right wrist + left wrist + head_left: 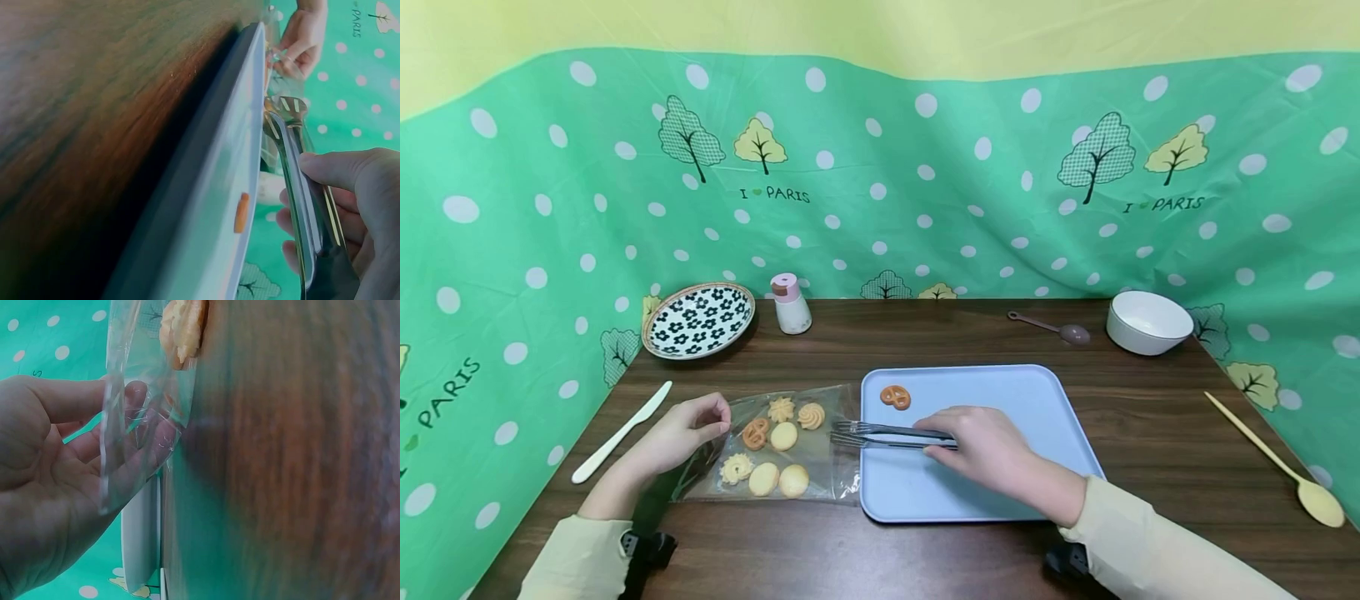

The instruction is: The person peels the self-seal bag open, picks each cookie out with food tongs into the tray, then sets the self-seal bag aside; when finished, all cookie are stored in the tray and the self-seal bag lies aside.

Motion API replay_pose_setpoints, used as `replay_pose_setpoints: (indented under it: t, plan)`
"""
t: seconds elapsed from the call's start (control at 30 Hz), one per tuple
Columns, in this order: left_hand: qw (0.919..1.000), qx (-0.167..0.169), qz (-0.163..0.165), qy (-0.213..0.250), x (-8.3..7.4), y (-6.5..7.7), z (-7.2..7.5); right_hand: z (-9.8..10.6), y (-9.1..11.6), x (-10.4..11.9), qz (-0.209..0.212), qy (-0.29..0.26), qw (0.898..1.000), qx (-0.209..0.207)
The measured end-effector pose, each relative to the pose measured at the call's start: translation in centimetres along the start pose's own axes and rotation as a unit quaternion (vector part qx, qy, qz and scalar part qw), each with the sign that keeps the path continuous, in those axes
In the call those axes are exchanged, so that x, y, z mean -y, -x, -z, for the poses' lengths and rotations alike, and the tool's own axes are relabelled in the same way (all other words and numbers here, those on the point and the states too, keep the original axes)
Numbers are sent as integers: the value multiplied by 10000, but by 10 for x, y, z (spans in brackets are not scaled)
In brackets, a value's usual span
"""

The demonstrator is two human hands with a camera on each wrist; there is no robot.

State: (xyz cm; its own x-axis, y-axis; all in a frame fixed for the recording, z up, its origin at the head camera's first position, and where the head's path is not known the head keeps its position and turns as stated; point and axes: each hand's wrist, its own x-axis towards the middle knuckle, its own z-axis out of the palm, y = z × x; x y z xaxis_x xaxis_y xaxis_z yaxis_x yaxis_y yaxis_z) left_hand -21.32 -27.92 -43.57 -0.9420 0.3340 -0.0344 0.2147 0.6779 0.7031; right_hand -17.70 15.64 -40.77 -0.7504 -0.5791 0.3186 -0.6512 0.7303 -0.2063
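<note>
Supporting everything: worktop (pixel 760 550); blue tray (pixel 1022 400) on it, clear bag (pixel 820 454) just left. Left hand (pixel 688 425) pinches bag's left edge; right hand (pixel 981 446) grips tongs (pixel 891 430), tips over bag's right end. Cookies (pixel 784 436) lie inside bag, one pretzel (pixel 897 395) on tray near its far left corner.

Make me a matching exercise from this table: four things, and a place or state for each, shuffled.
Things
1. silver metal tongs
2. white round-tipped knife
3. clear plastic bag
4. light blue rectangular tray

Places or states
A. contains several cookies
B. bears one brown pretzel-shaped cookie
C. held in the right hand
D. lies left of the left hand

Pairs: 1-C, 2-D, 3-A, 4-B
</note>
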Motion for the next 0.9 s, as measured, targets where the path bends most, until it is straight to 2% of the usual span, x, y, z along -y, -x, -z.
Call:
replay_pose_setpoints:
  t: [0.4,0.9]
  plan:
    - [9999,-44,-93,-87,1,0,0,-20,-25,12,-257,63,9996,-38]
    - [10000,1,-31,17,0,1,1,-41,-41,23,-558,7,9984,38]
